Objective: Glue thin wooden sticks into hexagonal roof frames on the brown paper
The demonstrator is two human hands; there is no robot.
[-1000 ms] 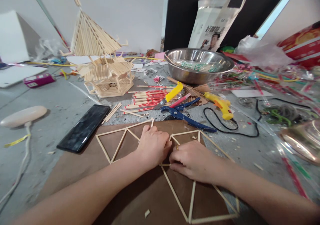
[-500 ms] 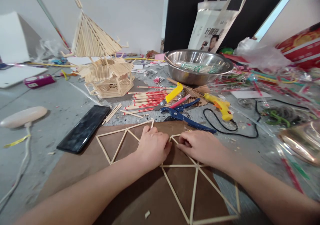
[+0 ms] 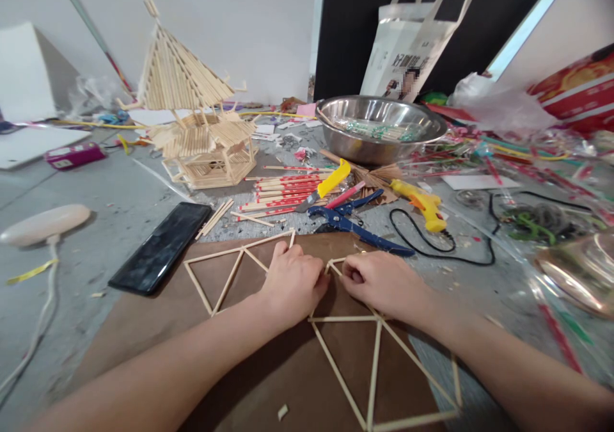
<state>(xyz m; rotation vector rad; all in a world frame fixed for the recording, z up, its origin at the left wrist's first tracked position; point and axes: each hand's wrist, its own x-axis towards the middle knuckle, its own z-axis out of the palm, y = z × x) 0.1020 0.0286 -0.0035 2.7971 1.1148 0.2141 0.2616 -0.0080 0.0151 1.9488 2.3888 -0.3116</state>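
A flat lattice of thin wooden sticks joined in triangles lies on a brown sheet [image 3: 268, 381]. My left hand [image 3: 293, 285] is closed over the inner end of the left stick frame [image 3: 227, 281], its fingertips hidden beneath the knuckles. Close by on the right, my right hand [image 3: 386, 281] pinches the upper corner of the right stick frame [image 3: 375, 368]. A narrow gap separates the two hands. Whether both frames are one piece is hidden under the hands. Near the front lies a small offcut of wood [image 3: 283, 411].
Beyond the sheet lie a phone [image 3: 160, 246], red-tipped sticks [image 3: 283, 192], a yellow-handled knife [image 3: 334, 177], blue pliers [image 3: 359, 230] and a yellow glue gun [image 3: 422, 203] with a black cord. Behind them stand a stick pagoda model [image 3: 192, 125] and a metal bowl [image 3: 378, 150].
The fingers of my right hand have curled in slightly, and the right frame has shifted a touch. My left hand stays almost where it was.
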